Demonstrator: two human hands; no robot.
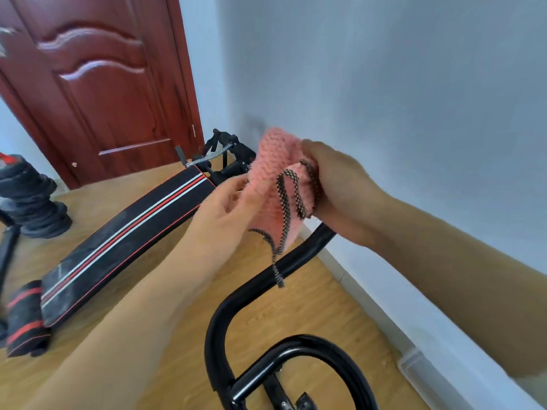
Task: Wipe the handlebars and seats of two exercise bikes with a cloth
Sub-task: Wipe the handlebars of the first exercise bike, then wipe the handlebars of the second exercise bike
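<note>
You've got the cloth up off the bike, held betw. both hands, prob. to refold or bunch it into a pad before wiping. Your R hand is clenched round the bunched right side, trim spilling from the fist. Your L hand seems to pinch the cloth's left edge, but blur hides the fingertips. The cloth's loose corner hangs down twd. the handlebar. The bar's upper end sits just below your R hand, and I can't tell if they touch. The bar isn't gripped. The cloth is above the bar, not wrapped on it, so wiping here looks not yet begun. A bench lies on the floor to the left.
</note>
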